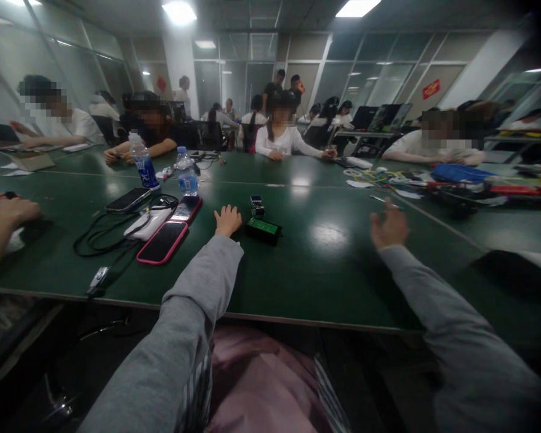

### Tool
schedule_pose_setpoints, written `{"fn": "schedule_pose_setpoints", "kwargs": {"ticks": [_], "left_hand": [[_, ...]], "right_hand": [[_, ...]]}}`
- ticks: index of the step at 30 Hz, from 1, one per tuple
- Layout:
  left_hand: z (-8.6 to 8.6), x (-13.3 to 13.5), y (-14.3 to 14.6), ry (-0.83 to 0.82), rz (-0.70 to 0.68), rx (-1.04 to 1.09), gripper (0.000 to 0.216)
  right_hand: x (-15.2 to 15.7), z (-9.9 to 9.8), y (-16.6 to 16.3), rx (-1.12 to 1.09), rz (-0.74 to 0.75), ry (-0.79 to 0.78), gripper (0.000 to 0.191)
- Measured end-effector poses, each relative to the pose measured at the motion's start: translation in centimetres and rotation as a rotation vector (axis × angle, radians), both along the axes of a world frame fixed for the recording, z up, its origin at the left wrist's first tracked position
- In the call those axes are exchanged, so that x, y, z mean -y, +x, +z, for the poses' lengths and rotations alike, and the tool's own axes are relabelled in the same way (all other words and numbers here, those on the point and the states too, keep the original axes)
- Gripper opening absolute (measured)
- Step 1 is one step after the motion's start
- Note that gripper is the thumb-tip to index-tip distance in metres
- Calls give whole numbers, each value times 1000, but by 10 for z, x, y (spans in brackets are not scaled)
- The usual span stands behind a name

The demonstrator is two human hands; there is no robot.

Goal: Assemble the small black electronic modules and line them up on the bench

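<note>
My left hand (228, 221) rests on the green table with its fingers spread and nothing in it. Just right of it lies a green circuit board in a black housing (263, 230). Behind the board is a small blocky component (256, 205), too small to name. My right hand (390, 227), slightly blurred, is out to the right with its fingers apart. Close to its fingertips lies a thin metallic rod-like tool (379, 198); whether they touch, I cannot tell.
Two phones in pink cases (162, 242), cables (94, 240) and a white pouch (148, 224) lie left. Behind them are a black phone (128, 199) and two bottles (188, 174). Wires and a blue bag (462, 174) lie right. A neighbour's hand (18, 210) is at far left.
</note>
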State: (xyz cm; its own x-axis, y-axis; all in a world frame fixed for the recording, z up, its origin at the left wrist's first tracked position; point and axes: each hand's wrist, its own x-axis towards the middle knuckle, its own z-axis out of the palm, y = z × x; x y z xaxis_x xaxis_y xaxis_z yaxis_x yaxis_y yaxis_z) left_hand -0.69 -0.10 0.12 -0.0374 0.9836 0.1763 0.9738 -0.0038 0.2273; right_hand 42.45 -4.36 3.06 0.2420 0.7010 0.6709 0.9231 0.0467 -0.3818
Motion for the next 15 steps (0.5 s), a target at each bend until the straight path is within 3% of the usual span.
{"fn": "schedule_pose_setpoints", "kwargs": {"ticks": [4,8,11,15], "left_hand": [[0,-1,0,-4,3,-5,54],[1,-1,1,-5,2,-16,53],[1,1,2,1,-5,-42,51],[3,4,3,-4,-6,-55,50]], "right_hand": [[-39,-14,-116,-220,596,-246,54],[-62,-16,-209,-76,868,-257,55],[-70,-18,-227,-7,969,-317,54],[-70,-26,-217,89,1009,-281,42]]}}
